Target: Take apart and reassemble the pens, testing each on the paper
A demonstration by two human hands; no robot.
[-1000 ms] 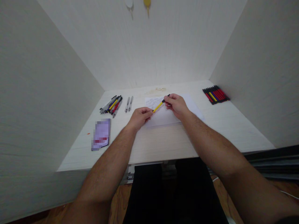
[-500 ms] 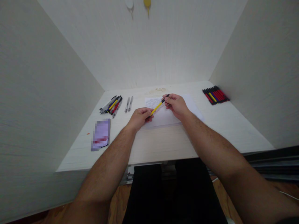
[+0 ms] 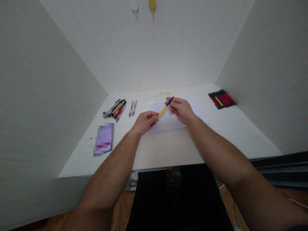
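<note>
A yellow pen [image 3: 162, 111] with a black top end slants between my hands, above white paper. My left hand [image 3: 146, 122] is closed round its lower end, pinching it between thumb and fingers and hiding the tip. At the black upper end is my right hand [image 3: 182, 109], with its fingertips behind the pen and the thumb beside it. The whole black part shows. Under the hands lie white sheets of paper [image 3: 168, 123], with writing on the upper left part.
Mixed pens [image 3: 115, 109] lie in a loose pile at the left, beside two clear pens [image 3: 132, 108]. A purple phone-like object [image 3: 104, 139], blurred, lies nearer the front edge. Red, yellow and blue pens [image 3: 221, 98] form a row at the right. Side walls [image 3: 262, 73] enclose the desk.
The pen has shifted slightly up and right in my left hand. My right thumb has slid off its black end, which now shows more fully.
</note>
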